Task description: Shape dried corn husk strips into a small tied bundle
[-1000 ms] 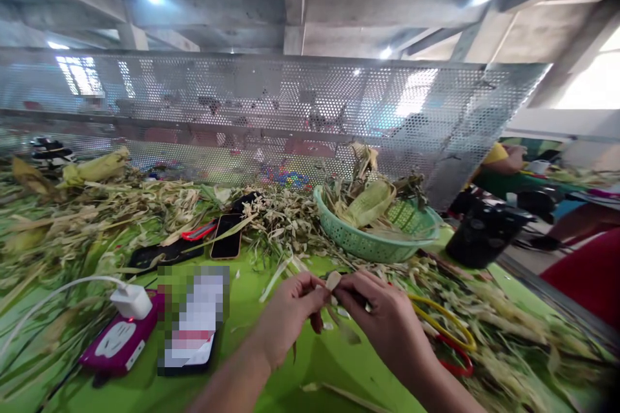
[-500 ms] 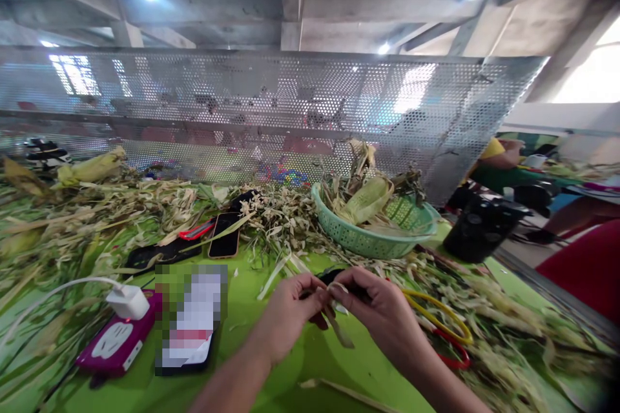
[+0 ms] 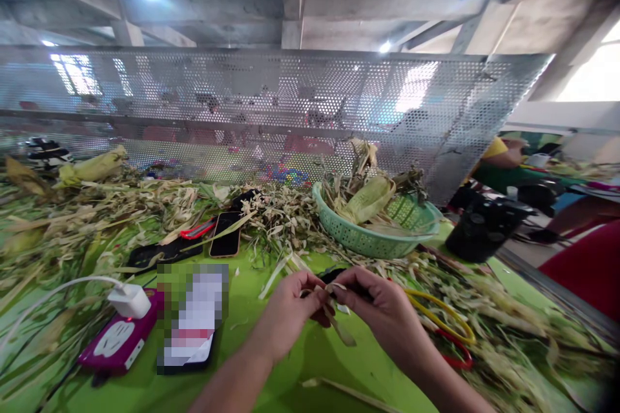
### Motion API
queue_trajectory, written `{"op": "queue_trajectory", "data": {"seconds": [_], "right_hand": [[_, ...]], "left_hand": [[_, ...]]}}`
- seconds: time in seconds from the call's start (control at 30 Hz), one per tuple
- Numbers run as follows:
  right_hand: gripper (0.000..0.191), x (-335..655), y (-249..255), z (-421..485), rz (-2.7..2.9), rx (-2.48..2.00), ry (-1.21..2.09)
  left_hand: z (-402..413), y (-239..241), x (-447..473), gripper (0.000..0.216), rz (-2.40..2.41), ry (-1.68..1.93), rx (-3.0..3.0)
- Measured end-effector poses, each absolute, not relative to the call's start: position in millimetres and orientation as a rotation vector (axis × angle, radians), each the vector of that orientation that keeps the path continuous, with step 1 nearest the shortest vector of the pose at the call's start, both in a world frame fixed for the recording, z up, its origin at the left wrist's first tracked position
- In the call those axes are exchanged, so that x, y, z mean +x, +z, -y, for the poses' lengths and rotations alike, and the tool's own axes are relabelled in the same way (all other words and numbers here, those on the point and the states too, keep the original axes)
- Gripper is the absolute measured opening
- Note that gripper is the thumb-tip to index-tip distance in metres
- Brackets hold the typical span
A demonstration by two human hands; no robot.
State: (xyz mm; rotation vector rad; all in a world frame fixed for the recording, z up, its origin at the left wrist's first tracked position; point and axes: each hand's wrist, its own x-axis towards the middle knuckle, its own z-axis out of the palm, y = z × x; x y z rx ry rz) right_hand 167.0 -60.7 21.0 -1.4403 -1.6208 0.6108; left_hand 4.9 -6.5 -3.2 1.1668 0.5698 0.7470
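Above the green tabletop (image 3: 242, 361), my left hand (image 3: 293, 310) and my right hand (image 3: 371, 297) meet at the fingertips. Both pinch a pale strip of corn husk (image 3: 343, 330), whose loose end hangs down between them. The fingers cover the upper part of the strip. Just behind my hands lies a dark object, mostly hidden. A separate husk strip (image 3: 349, 392) rests on the table nearer to me. Beside my right hand are scissors-like yellow and red loops (image 3: 448, 319), partly covered by husk scraps.
A green plastic basket (image 3: 368, 242) holds corn husks. Left of my hands are a phone with a blurred screen (image 3: 196, 316), a purple power bank (image 3: 116, 342) with a white plug, another phone (image 3: 225, 235) and a red cutter (image 3: 197, 230). A black container (image 3: 484, 226) stands right; a perforated metal screen (image 3: 271, 97) runs behind.
My hands keep nearly the same place and grip. The pinched husk strip has shifted slightly at the fingertips, and the whole view has moved a little.
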Motion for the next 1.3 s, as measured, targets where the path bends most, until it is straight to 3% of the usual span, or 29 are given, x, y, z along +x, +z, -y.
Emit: {"op": "queue_trajectory", "data": {"seconds": [0.23, 0.4, 0.6, 0.83, 1.0, 1.1, 1.3], "right_hand": [[0.017, 172, 21, 58, 1.696, -1.479, 0.54], [0.01, 176, 33, 62, 1.964, -1.557, 0.206], [0.016, 174, 41, 69, 2.182, -1.42, 0.046], [0.016, 181, 38, 60, 2.077, -1.387, 0.316], [0.019, 185, 31, 51, 1.892, -1.388, 0.667], [0.024, 184, 26, 49, 1.728, -1.385, 0.833], [0.018, 177, 25, 54, 1.765, -1.449, 0.617]], "left_hand": [[6, 0, 4, 0.043, -0.616, 0.76, 1.178], [0, 1, 2, 0.041, -0.714, 0.778, 1.217], [6, 4, 1, 0.026, -0.942, 0.695, 1.726], [12, 5, -3, 0.017, -0.893, 0.61, 2.037], [10, 0, -3, 0.013, -0.691, 0.507, 1.786], [9, 5, -4, 0.023, -0.561, 0.543, 1.502], [5, 14, -7, 0.022, -0.567, 0.74, 1.234]]}}
